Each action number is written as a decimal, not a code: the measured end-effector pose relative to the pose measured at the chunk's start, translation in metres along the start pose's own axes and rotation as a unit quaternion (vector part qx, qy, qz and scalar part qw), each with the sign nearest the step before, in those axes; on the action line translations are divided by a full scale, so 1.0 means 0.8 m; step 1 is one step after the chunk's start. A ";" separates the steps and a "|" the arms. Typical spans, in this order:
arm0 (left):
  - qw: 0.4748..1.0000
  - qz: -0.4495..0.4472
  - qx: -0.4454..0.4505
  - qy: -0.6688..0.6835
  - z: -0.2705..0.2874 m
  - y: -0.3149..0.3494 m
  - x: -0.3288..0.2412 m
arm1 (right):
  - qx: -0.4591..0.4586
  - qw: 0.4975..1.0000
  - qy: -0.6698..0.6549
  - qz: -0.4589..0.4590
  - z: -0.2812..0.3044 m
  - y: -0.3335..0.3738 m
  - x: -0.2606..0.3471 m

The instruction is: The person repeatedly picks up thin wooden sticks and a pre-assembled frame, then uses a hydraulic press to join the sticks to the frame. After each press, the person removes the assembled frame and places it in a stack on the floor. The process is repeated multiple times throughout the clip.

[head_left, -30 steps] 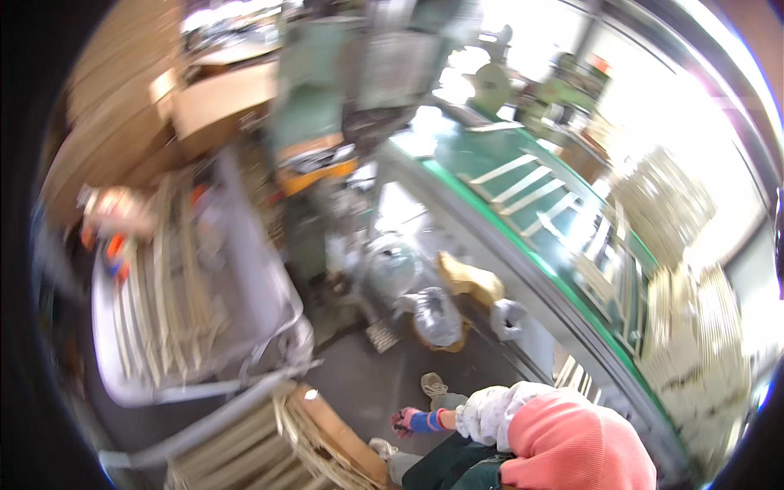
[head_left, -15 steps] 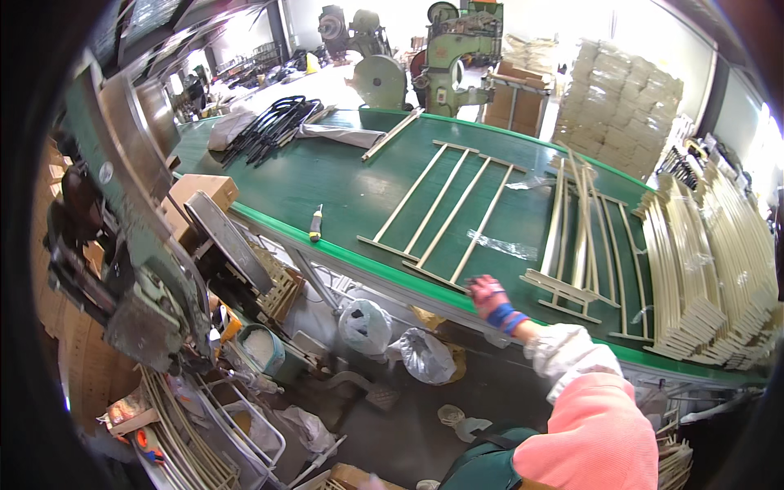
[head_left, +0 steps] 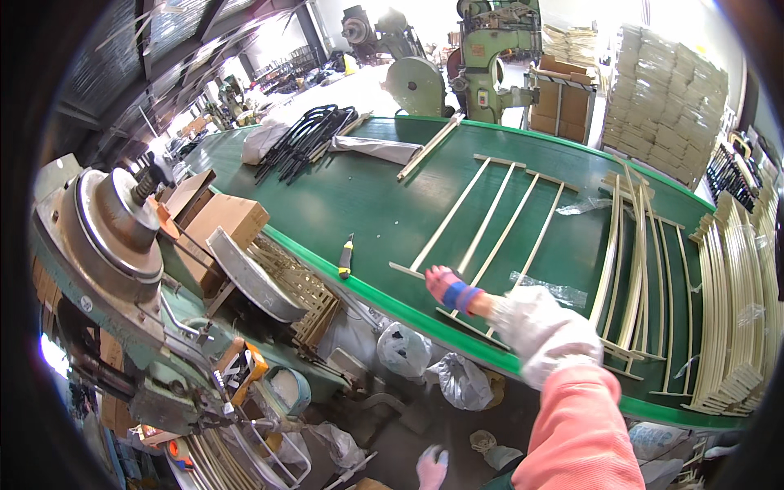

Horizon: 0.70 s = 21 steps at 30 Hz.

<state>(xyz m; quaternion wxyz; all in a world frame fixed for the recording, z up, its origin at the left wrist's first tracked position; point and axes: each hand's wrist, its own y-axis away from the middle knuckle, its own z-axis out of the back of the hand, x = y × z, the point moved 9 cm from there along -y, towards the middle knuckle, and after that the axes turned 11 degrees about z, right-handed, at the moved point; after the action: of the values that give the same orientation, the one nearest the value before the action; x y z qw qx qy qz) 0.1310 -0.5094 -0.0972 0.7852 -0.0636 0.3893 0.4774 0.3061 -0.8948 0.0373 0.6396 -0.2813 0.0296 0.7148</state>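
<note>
the fingers [head_left: 437, 278] of the gloved right hand [head_left: 454, 291] are held at the near bar [head_left: 403, 267] of a pale frame [head_left: 452, 214]; whether they are clamped on it or merely laid over it cannot be made out. the left hand [head_left: 431, 467] is held low over the floor [head_left: 394, 445], its fingers too indistinct to be judged. the frame is laid flat on the green desk [head_left: 367, 196], beside a second frame [head_left: 511, 220]. it would probably be found light and fairly stiff, its thin rails apt to flex if lifted by one end; a smooth finish may be slippery under gloves. it is best taken by both rails near mid-length, clear of the film [head_left: 555, 288]. to the left, a knife [head_left: 346, 256] is seen; to the right, a stack [head_left: 735, 302].
</note>
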 end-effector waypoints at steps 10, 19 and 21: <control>0.970 0.142 0.082 0.178 -0.014 -0.015 0.000 | 0.155 0.958 -0.215 -0.106 -0.019 0.175 0.065; 0.981 0.130 0.061 0.128 -0.008 -0.023 0.021 | 0.054 0.958 -0.251 -0.130 0.062 0.063 -0.018; 0.972 0.158 0.066 0.159 -0.005 -0.029 0.042 | -0.155 0.940 -0.256 -0.161 0.155 0.002 -0.115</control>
<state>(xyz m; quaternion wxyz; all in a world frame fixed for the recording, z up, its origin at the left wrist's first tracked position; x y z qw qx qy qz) 0.1553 -0.5001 -0.1283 0.6309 -0.0244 0.5446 0.5521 0.2619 -0.9278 0.1812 0.6804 -0.1851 -0.2923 0.6460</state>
